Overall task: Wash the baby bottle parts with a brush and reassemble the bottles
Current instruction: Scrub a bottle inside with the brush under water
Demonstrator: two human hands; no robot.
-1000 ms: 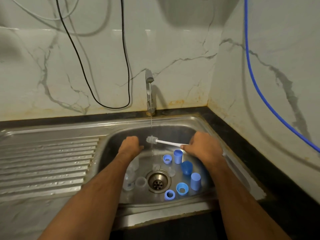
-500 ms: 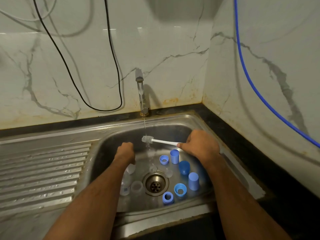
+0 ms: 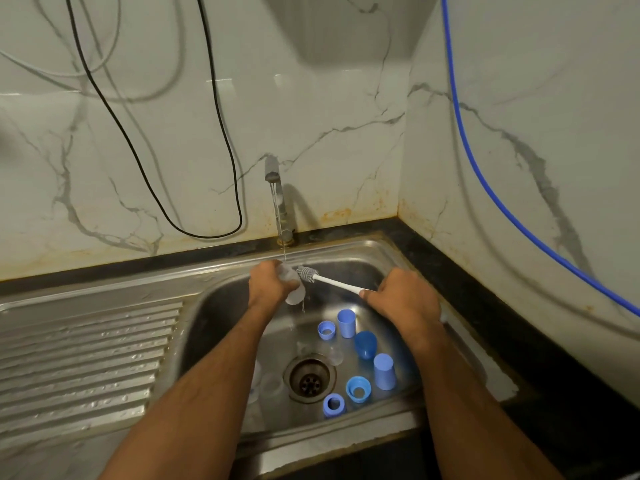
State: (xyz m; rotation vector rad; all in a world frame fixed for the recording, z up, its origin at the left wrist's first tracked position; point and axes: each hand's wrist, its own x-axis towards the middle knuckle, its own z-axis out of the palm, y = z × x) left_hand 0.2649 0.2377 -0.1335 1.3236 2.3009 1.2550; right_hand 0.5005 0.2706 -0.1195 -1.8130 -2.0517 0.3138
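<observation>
Clear bottle [image 3: 292, 285] held tight in left hand [image 3: 268, 284] under running water, brush [image 3: 317, 277] handle gripped by right hand [image 3: 398, 299], bristles touching bottle, blue parts [image 3: 365, 344] below

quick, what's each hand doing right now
Left hand: closed around a clear bottle under the tap's stream.
Right hand: closed around the brush handle, bristles at the bottle.

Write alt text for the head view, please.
Over a steel sink, the left hand holds a clear bottle under the running tap while the right hand holds a brush beside it. Blue bottle parts lie near the drain.
</observation>
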